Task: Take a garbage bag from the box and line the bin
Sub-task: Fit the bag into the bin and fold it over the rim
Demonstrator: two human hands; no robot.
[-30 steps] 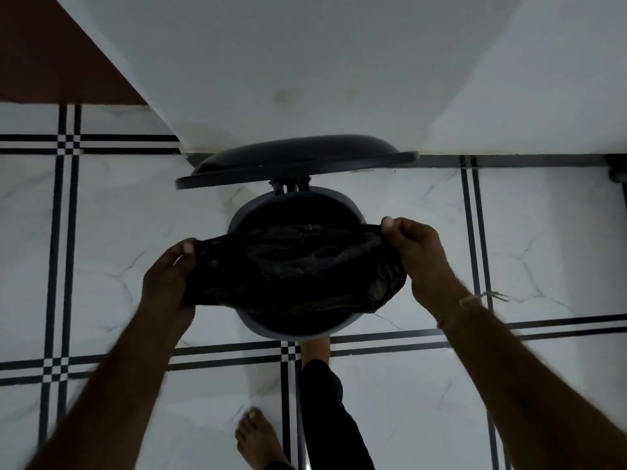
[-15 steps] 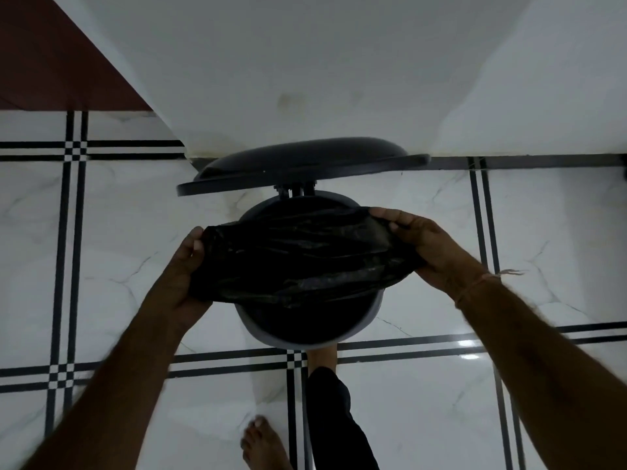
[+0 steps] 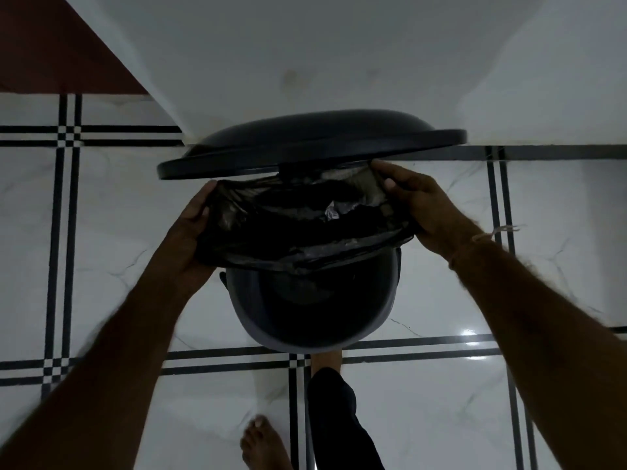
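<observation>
Over the bin: we hold the crinkled black plastic garbage bag above the round dark pedal bin, under its raised domed lid.
Hands: left hand and right hand each clench a side of the bag mouth.
Technique: we should spread the mouth wide, hook the hinge-side rim first, then draw the near edge towards us.
Risk: thin film probably tears if yanked.

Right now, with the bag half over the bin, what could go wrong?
1. Both hands, left and right, stretch the thin black bag; it could tear.
2. Only the far side looks covered; the near rim of the bin is bare, so the bag might slip in.
3. The lid appears held up by a foot; it may drop.
</observation>
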